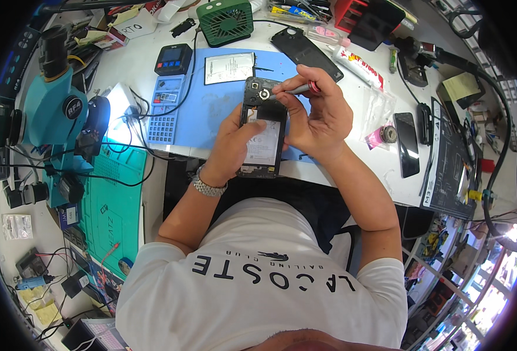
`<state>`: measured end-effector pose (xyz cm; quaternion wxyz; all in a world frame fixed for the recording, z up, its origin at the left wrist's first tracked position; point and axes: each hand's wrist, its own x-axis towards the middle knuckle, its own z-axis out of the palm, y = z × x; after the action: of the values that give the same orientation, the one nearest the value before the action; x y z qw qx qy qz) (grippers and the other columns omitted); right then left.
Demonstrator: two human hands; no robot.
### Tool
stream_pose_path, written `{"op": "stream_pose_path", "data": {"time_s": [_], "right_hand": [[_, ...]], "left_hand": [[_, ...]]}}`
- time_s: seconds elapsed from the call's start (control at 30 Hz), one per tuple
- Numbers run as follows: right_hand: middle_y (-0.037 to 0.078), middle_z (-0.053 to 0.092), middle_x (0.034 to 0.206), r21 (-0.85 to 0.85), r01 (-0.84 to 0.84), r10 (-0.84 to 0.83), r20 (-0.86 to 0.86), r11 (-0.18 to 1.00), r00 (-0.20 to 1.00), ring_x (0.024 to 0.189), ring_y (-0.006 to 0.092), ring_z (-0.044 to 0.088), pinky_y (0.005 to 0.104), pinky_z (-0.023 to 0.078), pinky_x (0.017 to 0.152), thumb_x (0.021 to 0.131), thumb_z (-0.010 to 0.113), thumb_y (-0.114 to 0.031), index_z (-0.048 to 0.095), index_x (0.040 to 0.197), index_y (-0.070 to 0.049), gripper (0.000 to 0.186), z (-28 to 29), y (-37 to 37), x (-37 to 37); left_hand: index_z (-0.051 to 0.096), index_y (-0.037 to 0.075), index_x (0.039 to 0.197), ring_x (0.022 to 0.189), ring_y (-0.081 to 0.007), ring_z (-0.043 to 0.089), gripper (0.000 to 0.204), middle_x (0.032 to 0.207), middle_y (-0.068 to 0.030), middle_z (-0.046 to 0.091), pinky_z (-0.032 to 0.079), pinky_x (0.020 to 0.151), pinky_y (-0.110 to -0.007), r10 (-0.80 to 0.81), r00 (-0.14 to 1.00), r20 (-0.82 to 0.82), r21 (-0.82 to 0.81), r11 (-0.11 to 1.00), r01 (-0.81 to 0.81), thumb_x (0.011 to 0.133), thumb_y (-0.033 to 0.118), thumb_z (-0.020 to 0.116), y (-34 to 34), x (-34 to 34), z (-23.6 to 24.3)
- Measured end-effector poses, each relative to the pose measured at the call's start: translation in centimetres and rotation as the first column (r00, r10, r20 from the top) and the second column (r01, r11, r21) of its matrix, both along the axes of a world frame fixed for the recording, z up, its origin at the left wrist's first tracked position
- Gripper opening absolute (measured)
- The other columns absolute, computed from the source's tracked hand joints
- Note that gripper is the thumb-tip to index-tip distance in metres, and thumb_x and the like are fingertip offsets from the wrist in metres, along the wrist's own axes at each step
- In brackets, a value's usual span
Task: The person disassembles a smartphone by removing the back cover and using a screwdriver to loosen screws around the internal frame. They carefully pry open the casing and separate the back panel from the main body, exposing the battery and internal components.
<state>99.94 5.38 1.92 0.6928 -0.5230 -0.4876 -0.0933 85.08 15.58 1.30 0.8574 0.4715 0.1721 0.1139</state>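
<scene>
My left hand (229, 143) grips an opened smartphone (261, 155) above a blue mat (191, 117), thumb lying on its white battery. My right hand (323, 117) pinches a slim grey tool with a red end (299, 89), its tip at the phone's upper back near the round camera part. A loose flat white rectangular piece (226, 67) lies just behind the phone on the mat, and a black phone back cover (305, 52) lies beyond my right hand.
Around the white bench (364, 164) are a microscope (59, 117) with cables at left, a teal mat (112, 216), a small control unit (172, 58), a green fan (223, 23), a glue tube (355, 64), a black phone (406, 143) and a jointed arm (454, 58).
</scene>
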Motion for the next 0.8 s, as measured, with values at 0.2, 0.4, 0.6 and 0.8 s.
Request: {"op": "stream_pose_path", "data": {"time_s": [0.2,0.4,0.6,0.8], "right_hand": [[0.013,0.072,0.1,-0.014,-0.03,0.03,-0.003,0.999,1.0,0.087,0.0176,0.076,0.0249,0.057,0.074,0.086,0.07,0.017,0.064,0.129,0.005,0.046,-0.3,0.0,-0.1],[0.015,0.068,0.109,0.033,-0.141,0.144,-0.089,0.989,0.986,0.096,0.022,0.077,0.0285,0.063,0.08,0.087,0.067,0.022,0.06,0.133,0.007,0.049,0.3,0.2,-0.9],[0.014,0.07,0.107,-0.034,-0.115,0.112,-0.079,0.993,0.991,0.096,0.0219,0.077,0.0285,0.063,0.076,0.086,0.069,0.021,0.063,0.132,0.003,0.05,0.0,0.4,-1.0],[0.013,0.073,0.104,-0.084,0.006,0.013,0.219,0.996,0.976,0.092,0.02,0.077,0.029,0.062,0.072,0.081,0.065,0.021,0.073,0.118,0.002,0.043,1.6,-0.1,-0.4]], "left_hand": [[0.052,-0.001,0.138,0.087,-0.0276,0.078,0.037,0.11,-0.0185,0.073,0.065,0.076,-0.036,0.009,1.0,0.006,-0.012,1.0,-0.009,0.102,0.003,0.051,0.0,-0.1,-0.2],[0.053,-0.001,0.137,0.089,-0.0253,0.077,0.036,0.11,-0.0166,0.072,0.063,0.081,-0.037,-0.004,1.0,0.0,0.008,1.0,0.004,0.101,0.001,0.051,0.0,0.1,0.3],[0.053,-0.001,0.137,0.094,-0.0212,0.075,0.036,0.112,-0.0141,0.071,0.063,0.082,-0.035,0.002,1.0,-0.006,0.01,1.0,-0.002,0.101,0.001,0.052,-0.1,0.1,-0.1],[0.054,0.001,0.146,0.108,-0.0134,0.069,0.047,0.122,-0.0074,0.068,0.055,0.092,-0.029,-0.036,0.999,-0.029,0.065,0.997,0.038,0.099,0.006,0.058,0.2,-0.2,-0.1]]}}
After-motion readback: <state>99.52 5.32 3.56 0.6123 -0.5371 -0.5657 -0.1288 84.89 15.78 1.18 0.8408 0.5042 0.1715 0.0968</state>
